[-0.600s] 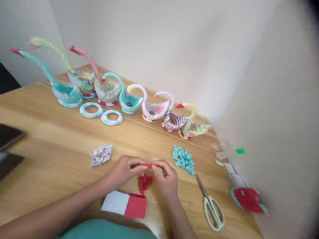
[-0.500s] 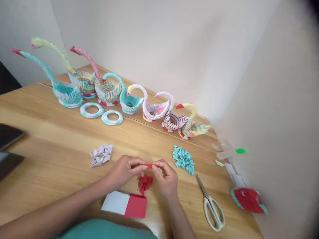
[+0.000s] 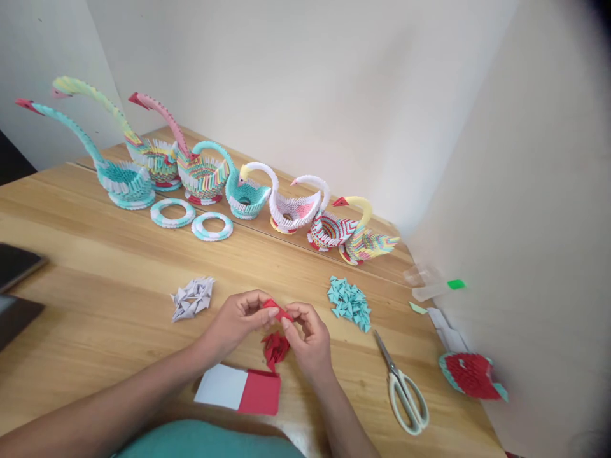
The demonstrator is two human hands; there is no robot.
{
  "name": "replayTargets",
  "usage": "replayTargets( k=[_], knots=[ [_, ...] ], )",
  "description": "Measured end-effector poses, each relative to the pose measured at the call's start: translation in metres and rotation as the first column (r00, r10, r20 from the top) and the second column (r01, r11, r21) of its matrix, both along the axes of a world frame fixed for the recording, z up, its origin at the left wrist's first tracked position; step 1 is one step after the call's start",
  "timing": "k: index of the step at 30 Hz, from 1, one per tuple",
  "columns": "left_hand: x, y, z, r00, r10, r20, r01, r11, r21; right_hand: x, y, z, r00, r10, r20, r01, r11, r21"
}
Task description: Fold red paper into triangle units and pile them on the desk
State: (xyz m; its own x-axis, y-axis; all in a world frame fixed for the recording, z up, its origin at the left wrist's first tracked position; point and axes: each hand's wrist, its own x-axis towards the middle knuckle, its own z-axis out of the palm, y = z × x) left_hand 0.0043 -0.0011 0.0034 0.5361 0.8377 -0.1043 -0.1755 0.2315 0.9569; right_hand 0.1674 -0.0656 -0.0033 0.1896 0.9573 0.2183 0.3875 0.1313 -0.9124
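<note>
Left hand: my left hand (image 3: 237, 320) pinches one end of the small folded red paper piece (image 3: 275, 310) between thumb and fingers (image 3: 265, 314).
Right hand: my right hand (image 3: 305, 337) grasps the other end with its fingertips.
Where it is: the piece is held between both hands, just above the little heap of red folded paper pieces (image 3: 275, 346) on the wooden surface (image 3: 95, 267).
Handling: I judge it very light, thin and easy to crush; best taken at the folded edges, softly.
Nearby: the red and white paper sheet (image 3: 238, 390), the heap of turquoise paper pieces (image 3: 350, 301), the pale green scissors (image 3: 404, 389).
</note>
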Motion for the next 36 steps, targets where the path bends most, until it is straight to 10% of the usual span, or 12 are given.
replayTargets(
  k=[25, 36],
  knots=[
    [0.002, -0.004, 0.001, 0.999, -0.002, -0.048, -0.003, 0.995, -0.095, 0.002, 0.002, -0.002, 0.995, 0.049, -0.084, -0.053, 0.997, -0.053],
    [0.004, -0.004, 0.003, 0.999, -0.009, -0.035, 0.011, 0.999, 0.051, 0.0, 0.003, 0.007, 0.985, 0.099, -0.139, -0.127, 0.97, -0.206]
  ],
)
